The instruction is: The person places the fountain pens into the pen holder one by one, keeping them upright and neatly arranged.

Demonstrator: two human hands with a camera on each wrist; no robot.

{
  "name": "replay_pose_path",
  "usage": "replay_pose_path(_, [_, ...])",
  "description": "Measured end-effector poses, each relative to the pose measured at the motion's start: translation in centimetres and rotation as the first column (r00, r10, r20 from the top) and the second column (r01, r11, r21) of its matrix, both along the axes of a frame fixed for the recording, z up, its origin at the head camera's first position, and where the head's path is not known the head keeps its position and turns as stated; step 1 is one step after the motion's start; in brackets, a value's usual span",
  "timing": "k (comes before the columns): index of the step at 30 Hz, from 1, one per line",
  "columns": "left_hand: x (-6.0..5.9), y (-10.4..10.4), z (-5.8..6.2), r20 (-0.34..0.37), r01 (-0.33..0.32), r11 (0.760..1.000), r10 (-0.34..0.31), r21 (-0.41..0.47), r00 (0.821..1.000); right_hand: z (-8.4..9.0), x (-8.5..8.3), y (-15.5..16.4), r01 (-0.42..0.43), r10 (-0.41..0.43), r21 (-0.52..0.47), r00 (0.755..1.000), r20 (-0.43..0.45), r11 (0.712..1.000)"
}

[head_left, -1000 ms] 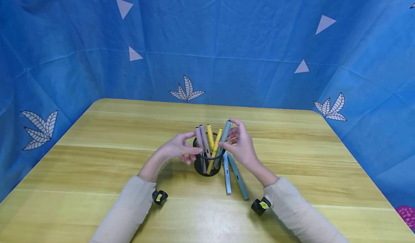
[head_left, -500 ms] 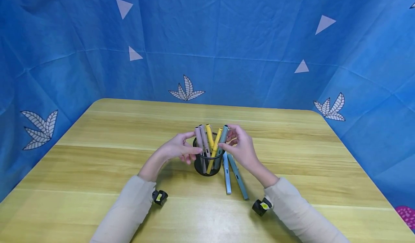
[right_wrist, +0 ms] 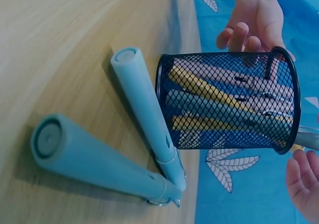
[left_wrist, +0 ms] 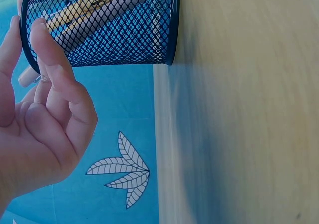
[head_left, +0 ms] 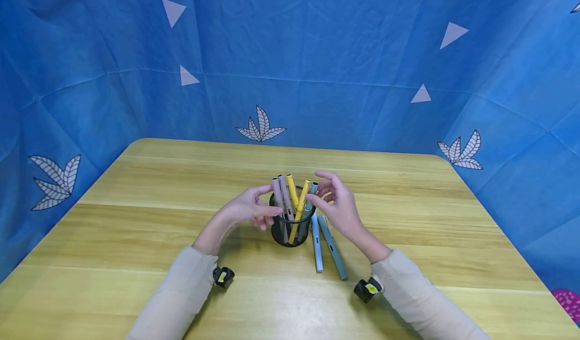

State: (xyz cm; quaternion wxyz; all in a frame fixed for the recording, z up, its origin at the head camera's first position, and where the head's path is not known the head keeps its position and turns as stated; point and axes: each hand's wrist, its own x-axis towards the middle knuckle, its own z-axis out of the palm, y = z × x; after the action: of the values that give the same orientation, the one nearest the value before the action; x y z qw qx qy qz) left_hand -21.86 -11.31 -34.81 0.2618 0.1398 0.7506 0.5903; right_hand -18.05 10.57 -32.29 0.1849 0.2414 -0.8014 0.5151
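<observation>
A black mesh pen holder (head_left: 290, 236) stands at the middle of the wooden table (head_left: 136, 229). It holds two pink pens (head_left: 281, 194), two yellow pens (head_left: 294, 194) and a grey-teal pen (head_left: 309, 204). My left hand (head_left: 251, 210) grips the holder's left rim between thumb and fingers (left_wrist: 45, 40). My right hand (head_left: 336, 201) hovers just right of the grey-teal pen's top with its fingers spread and nothing in it. A light blue pen (head_left: 318, 252) and a teal pen (head_left: 334, 257) lie on the table right of the holder, below my right hand.
Blue cloth with leaf and triangle prints (head_left: 290, 68) walls in the table on the far side and both sides. Small black wrist cameras (head_left: 223, 275) sit on both beige sleeves. A pink object (head_left: 568, 302) shows at the lower right corner.
My right hand lowered the grey-teal pen into the holder, let it go and opened its fingers. The left hand kept its hold on the holder.
</observation>
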Motion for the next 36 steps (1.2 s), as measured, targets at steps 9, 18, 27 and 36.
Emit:
replay_pose_path(9, [0.2, 0.1, 0.1, 0.032, -0.01, 0.999, 0.008, 0.034, 0.999, -0.4, -0.5, 0.9, 0.0, 0.003, -0.061, 0.999, 0.044, 0.998])
replay_pose_path(18, [0.2, 0.0, 0.1, 0.025, 0.002, 0.999, -0.003, 0.047, 1.0, -1.1, -0.9, 2.2, -0.005, 0.013, -0.043, 0.984, 0.177, 0.999])
replay_pose_path(27, [0.1, 0.0, -0.1, 0.022, -0.006, 0.999, 0.005, 0.038, 1.0, -3.9, -2.7, 4.4, -0.034, 0.033, -0.002, 0.958, 0.284, 0.999])
replay_pose_path(36, [0.1, 0.0, -0.1, 0.015, -0.007, 0.999, 0.007, 0.033, 1.0, -4.9, -3.0, 5.5, -0.064, 0.038, 0.073, 0.95, 0.311, 0.995])
